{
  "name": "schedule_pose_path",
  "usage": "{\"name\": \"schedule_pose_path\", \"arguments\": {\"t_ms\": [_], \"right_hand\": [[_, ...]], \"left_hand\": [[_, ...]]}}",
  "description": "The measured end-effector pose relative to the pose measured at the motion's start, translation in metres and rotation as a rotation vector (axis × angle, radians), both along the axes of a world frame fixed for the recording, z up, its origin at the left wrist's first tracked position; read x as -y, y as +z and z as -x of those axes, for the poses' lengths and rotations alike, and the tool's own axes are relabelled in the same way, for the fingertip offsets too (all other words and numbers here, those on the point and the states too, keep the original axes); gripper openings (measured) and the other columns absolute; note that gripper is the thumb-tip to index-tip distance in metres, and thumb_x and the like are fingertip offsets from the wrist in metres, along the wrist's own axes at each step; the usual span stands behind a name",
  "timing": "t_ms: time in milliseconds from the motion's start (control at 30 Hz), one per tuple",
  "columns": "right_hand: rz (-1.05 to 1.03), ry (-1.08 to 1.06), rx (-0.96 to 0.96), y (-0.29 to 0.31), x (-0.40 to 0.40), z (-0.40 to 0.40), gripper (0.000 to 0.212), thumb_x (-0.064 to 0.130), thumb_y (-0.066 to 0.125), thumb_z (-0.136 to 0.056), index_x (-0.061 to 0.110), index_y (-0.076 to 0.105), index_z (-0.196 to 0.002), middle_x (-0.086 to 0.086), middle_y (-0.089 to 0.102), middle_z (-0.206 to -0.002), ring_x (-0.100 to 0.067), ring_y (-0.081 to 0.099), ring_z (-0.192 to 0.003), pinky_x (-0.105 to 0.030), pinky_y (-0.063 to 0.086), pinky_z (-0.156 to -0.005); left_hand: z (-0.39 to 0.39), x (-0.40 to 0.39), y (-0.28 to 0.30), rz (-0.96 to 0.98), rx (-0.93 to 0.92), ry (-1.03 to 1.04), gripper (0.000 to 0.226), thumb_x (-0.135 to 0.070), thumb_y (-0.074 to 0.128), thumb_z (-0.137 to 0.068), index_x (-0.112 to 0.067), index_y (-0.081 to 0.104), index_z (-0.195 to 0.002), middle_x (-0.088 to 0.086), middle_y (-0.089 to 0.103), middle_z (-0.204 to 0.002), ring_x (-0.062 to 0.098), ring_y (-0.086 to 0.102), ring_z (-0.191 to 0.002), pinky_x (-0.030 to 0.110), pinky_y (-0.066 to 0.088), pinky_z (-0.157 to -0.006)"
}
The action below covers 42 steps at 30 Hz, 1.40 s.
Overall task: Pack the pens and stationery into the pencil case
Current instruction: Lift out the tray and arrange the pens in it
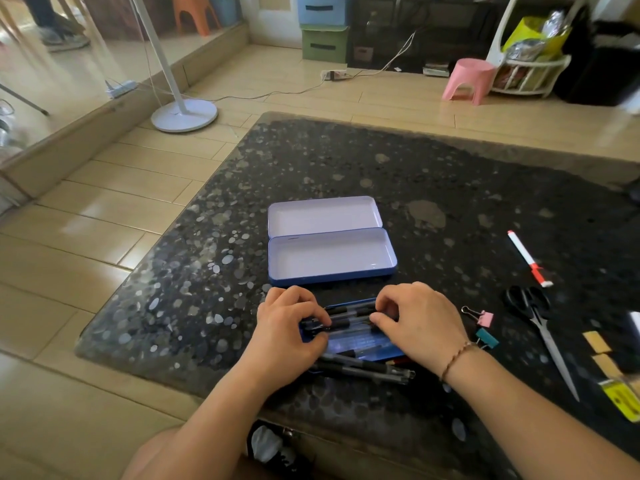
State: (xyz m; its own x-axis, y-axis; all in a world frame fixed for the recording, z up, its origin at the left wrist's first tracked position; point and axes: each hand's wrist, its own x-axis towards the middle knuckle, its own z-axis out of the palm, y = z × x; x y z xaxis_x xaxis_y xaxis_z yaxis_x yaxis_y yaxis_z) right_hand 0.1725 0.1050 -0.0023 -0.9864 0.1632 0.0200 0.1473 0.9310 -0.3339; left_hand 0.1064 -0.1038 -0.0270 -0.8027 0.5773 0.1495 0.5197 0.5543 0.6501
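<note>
Hands [353,327] on pens [349,317], case [332,258] beyond

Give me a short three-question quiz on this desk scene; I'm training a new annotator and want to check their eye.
1. True or false: the open pencil case beyond the hands already holds pens.
2. Multiple choice: what lies just right of the right hand? A) a stapler B) two binder clips C) a ruler
3. Fill in: the scissors lie nearer the person than the red and white ____.

Key
1. False; it looks empty, and both the left hand and the right are on pens over a blue tray.
2. B
3. marker
</note>
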Motion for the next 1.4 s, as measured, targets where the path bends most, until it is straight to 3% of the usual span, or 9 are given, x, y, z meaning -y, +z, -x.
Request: {"name": "schedule_pose_path", "arguments": {"t_ms": [167, 233, 467, 667, 867, 1100, 1400], "right_hand": [[0.03, -0.056, -0.185, -0.006, -0.026, -0.018, 0.007, 0.032, 0.069, -0.078, 0.03, 0.063, -0.078, 0.013, 0.058, -0.073, -0.013, 0.05, -0.074, -0.032, 0.045, -0.066], [0.031, -0.12, -0.173, -0.007, -0.045, -0.03, 0.009, 0.029, 0.072, -0.077, 0.031, 0.065, -0.079, 0.013, 0.058, -0.073, -0.013, 0.05, -0.074, -0.03, 0.044, -0.064], [-0.121, -0.009, -0.068, -0.006, -0.055, -0.041, 0.009, 0.041, 0.068, -0.077, 0.035, 0.07, -0.084, 0.018, 0.054, -0.079, -0.009, 0.046, -0.075, -0.023, 0.038, -0.061], [-0.055, 0.021, 0.004, -0.007, -0.048, -0.034, 0.009, 0.043, 0.068, -0.077, 0.036, 0.065, -0.083, 0.018, 0.057, -0.085, -0.01, 0.049, -0.081, -0.028, 0.045, -0.068], [-0.104, -0.007, 0.004, -0.008, -0.045, -0.026, 0.021, 0.057, 0.058, -0.079, 0.037, 0.064, -0.08, 0.015, 0.056, -0.078, -0.009, 0.046, -0.077, -0.028, 0.04, -0.067], [0.017, -0.077, 0.012, -0.01, -0.039, -0.026, 0.015, 0.049, 0.069, -0.074, 0.037, 0.06, -0.075, 0.018, 0.056, -0.074, -0.004, 0.045, -0.077, -0.027, 0.042, -0.068], [-0.01, -0.062, -0.012, -0.011, -0.035, -0.015, 0.017, 0.05, 0.064, -0.075, 0.038, 0.053, -0.082, 0.017, 0.055, -0.071, -0.007, 0.046, -0.076, -0.027, 0.037, -0.065]], "left_hand": [[0.0, 0.002, -0.002, 0.02, -0.028, 0.023, 0.014, -0.026, 0.077, -0.075, -0.035, 0.069, -0.083, -0.02, 0.05, -0.095, 0.006, 0.039, -0.097, 0.033, 0.037, -0.094], [0.001, 0.002, -0.002, 0.006, -0.02, 0.043, 0.013, -0.026, 0.077, -0.075, -0.034, 0.07, -0.081, -0.02, 0.051, -0.093, 0.007, 0.04, -0.096, 0.033, 0.039, -0.092], [0.003, -0.003, -0.002, 0.002, -0.043, 0.11, 0.011, -0.022, 0.076, -0.077, -0.03, 0.069, -0.076, -0.02, 0.054, -0.086, 0.009, 0.044, -0.091, 0.033, 0.044, -0.086], [0.0, -0.003, -0.001, -0.003, -0.045, 0.055, 0.013, -0.025, 0.076, -0.077, -0.033, 0.069, -0.083, -0.02, 0.054, -0.094, 0.006, 0.043, -0.097, 0.034, 0.039, -0.093], [-0.001, -0.003, 0.0, 0.024, -0.037, 0.047, 0.012, -0.028, 0.077, -0.075, -0.036, 0.07, -0.081, -0.021, 0.053, -0.096, 0.008, 0.041, -0.1, 0.035, 0.035, -0.096], [0.0, -0.004, 0.001, 0.049, -0.023, 0.038, 0.014, -0.03, 0.077, -0.074, -0.037, 0.068, -0.082, -0.022, 0.052, -0.097, 0.008, 0.04, -0.101, 0.034, 0.033, -0.097], [0.0, -0.005, 0.002, 0.054, -0.006, 0.053, 0.018, -0.029, 0.077, -0.073, -0.039, 0.063, -0.081, -0.023, 0.052, -0.097, 0.007, 0.041, -0.098, 0.03, 0.035, -0.094]]}}
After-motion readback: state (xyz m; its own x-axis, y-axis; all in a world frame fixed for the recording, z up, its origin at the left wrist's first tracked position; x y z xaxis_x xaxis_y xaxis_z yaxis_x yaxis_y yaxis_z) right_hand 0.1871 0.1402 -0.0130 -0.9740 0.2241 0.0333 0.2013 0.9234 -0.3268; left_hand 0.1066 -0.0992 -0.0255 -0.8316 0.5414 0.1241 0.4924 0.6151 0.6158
